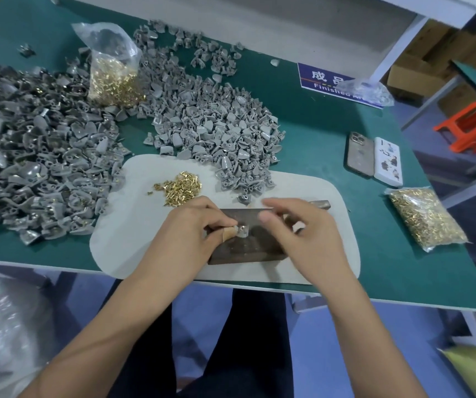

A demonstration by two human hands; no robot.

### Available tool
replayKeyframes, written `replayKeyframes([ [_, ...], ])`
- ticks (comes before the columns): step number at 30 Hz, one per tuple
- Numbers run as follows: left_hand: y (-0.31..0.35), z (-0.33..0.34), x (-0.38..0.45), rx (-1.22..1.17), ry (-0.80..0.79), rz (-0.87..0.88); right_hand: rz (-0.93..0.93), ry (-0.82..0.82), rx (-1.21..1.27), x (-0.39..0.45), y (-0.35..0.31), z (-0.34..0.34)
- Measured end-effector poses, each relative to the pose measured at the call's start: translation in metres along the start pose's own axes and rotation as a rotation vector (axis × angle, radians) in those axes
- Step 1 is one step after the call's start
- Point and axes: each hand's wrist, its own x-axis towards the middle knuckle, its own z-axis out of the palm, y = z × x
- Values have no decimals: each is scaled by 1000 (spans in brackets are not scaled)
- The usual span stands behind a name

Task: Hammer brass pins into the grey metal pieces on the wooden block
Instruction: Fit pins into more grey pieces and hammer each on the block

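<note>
Grey metal piece (242, 231) sits on our wooden block (248, 248), pinched by our left hand (193, 225); our right hand (297, 228), fingers curled, should seat a pin squarely before hammering.

wooden block (245, 248): middle and both ends hidden under the hands
left pile of grey pieces (29, 156): cut off by the left edge
blue sign (328, 81): right part hidden by a clear bag (370, 91)
hammer: right hand (302, 234) covers all but a far-right tip (320, 203)

Factory assembly bench (317, 116), heaped grey parts (44, 156)
</note>
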Motion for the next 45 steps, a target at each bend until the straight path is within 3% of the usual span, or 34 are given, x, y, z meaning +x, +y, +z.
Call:
replayKeyframes([
  [1, 0, 0, 0, -4, 0, -5, 51, 91, -12, 0, 9, -7],
  [3, 1, 0, -1, -1, -6, -9, 181, 181, -277, -2, 32, -16],
  [6, 1, -2, 0, 8, -18, -9, 341, 82, -632, -11, 56, -14],
  [11, 1, -2, 2, 26, -24, 2, 441, -3, -545, 4, 74, -35],
  [15, 1, -1, 2, 30, -23, 1, 325, 26, -429, 3, 67, -51],
  [18, 1, -2, 3, 54, -31, 9, 265, 145, -97, -9, 39, -55],
  [20, 2, -2, 5, 82, -39, 23, 190, 59, 63, -16, 15, -55],
  [23, 2, -2, 6, 119, -36, 57, 6, -161, -176, -25, -4, -41],
  [27, 6, -1, 6, 207, -19, 134, -17, -145, -479, -24, -12, -28],
  [30, 6, -2, 6, 210, -22, 140, -40, -20, -419, -25, -16, -29],
  [34, 5, -3, 6, 204, -23, 143, -21, -121, -402, -31, -17, -16],
  [39, 4, -3, 7, 187, -24, 137, -38, 23, -369, -33, -15, -18],
  [43, 5, -3, 7, 200, -29, 145, -42, -38, -480, -35, -16, -11],
  [45, 6, -3, 8, 205, -40, 149, -36, 10, -476, -35, -15, -13],
])
